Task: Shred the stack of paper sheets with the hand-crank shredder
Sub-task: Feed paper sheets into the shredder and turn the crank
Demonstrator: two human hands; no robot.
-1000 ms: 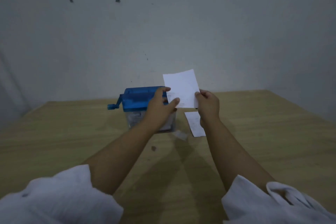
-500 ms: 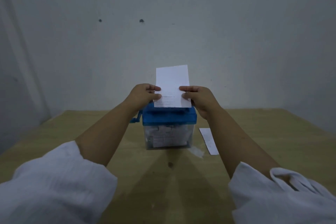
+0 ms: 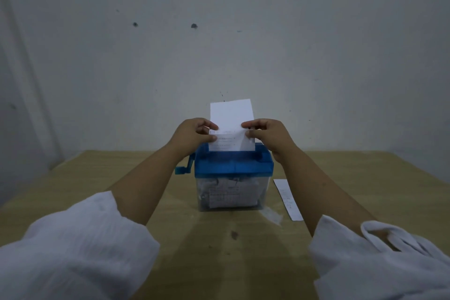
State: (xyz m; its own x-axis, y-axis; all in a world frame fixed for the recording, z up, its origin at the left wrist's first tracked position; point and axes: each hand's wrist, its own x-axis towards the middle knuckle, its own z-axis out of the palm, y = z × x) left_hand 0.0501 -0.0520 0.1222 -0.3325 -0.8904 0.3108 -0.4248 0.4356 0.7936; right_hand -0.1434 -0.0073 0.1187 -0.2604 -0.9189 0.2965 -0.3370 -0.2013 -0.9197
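Observation:
A small shredder [image 3: 233,168] with a blue top and a clear bin stands mid-table, its blue crank [image 3: 183,168] sticking out to the left. Paper shreds fill the bin. A white paper sheet [image 3: 231,119] stands upright with its lower edge at the slot in the blue top. My left hand [image 3: 194,134] pinches the sheet's left edge and my right hand [image 3: 267,136] pinches its right edge. Both hands hover just above the shredder top.
The wooden table [image 3: 365,178] runs to a grey wall behind. A white paper strip [image 3: 288,198] lies flat to the right of the shredder. A small scrap [image 3: 272,215] lies near the bin's front right corner, and a dark spot [image 3: 234,234] marks the table in front.
My hands carried the sheet from the right of the shredder to directly over its top. The sheet now stands upright with its lower edge at the slot.

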